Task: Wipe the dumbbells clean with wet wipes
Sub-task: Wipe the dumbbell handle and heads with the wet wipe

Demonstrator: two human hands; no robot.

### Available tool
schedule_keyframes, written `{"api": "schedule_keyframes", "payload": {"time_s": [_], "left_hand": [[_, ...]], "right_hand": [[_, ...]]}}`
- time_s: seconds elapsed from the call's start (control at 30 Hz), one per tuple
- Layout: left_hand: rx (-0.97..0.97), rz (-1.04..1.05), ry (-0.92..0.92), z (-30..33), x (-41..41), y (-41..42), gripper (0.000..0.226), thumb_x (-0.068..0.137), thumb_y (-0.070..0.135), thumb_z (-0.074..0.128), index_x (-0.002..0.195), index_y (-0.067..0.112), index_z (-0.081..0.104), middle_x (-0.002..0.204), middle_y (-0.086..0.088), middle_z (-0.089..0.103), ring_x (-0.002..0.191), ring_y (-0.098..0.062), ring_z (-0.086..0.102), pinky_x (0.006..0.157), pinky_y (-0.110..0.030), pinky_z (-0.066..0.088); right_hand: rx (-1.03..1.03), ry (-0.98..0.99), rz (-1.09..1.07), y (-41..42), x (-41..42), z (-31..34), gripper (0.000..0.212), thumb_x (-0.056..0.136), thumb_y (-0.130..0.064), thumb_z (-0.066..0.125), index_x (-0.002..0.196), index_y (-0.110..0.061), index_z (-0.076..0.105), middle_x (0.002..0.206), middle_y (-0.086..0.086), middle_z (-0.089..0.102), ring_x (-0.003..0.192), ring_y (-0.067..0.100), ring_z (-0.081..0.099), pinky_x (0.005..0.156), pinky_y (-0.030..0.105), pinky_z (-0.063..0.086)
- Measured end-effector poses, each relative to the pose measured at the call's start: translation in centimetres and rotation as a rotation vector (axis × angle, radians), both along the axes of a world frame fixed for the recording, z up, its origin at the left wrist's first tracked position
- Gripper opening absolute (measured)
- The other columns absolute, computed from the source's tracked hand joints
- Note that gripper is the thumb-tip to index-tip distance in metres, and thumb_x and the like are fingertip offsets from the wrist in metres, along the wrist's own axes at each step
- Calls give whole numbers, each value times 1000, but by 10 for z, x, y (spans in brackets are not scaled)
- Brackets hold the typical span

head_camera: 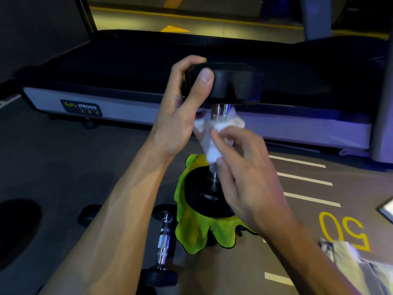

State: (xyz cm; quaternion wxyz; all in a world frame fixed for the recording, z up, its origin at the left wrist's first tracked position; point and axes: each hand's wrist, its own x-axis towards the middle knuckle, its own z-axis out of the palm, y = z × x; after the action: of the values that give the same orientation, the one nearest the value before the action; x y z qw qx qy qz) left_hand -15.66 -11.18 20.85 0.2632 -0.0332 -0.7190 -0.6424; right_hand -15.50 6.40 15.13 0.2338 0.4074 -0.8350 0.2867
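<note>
Both hands grip: right [244,167] pinches wipe [209,138] hiding handle, left [182,107] clasps upright dumbbell [231,81].

- An upright dumbbell [221,133] stands on end on a towel [191,228] spread on the floor [74,167].
- The left hand [182,107] grips its upper head from the left.
- The right hand [244,173] holds a wet wipe [212,135] round the handle, between the two heads.
- A second dumbbell [162,243] lies on the floor just left of the towel.
- A treadmill [127,81] sits behind the upright dumbbell.
- A wipes packet [357,262] lies at the lower right.
</note>
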Motion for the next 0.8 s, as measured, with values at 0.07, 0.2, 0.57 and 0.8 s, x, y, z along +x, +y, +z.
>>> {"api": "schedule_keyframes", "payload": {"time_s": [0.07,0.2,0.57,0.8], "left_hand": [[-18,9,27,0,0,2,32,100,52,52,129,39,52,119,5,56,125,-31,59,103,-58,55],[-13,16,28,0,-1,1,35,102,51,52,132,35,51,123,5,57,129,-32,58,102,-60,55],[9,5,-10,0,-1,-1,29,101,52,53,127,40,51,122,11,57,124,-27,63,99,-45,57],[-43,1,25,-2,-2,-1,36,96,54,53,128,37,52,122,3,56,125,-35,59,110,-55,49]], "right_hand": [[-26,3,-49,-7,-5,12,51,98,-10,56,148,-7,51,145,6,41,132,26,42,102,34,42],[43,7,-33,-6,5,7,50,94,-8,61,144,-4,56,145,8,50,131,28,46,106,37,45],[121,70,-28,-5,15,-10,45,93,-18,59,137,-9,66,146,0,60,133,23,46,108,45,45],[29,2,-56,-9,7,6,44,102,-28,55,144,-15,60,153,-6,54,136,19,43,111,36,32]]}}
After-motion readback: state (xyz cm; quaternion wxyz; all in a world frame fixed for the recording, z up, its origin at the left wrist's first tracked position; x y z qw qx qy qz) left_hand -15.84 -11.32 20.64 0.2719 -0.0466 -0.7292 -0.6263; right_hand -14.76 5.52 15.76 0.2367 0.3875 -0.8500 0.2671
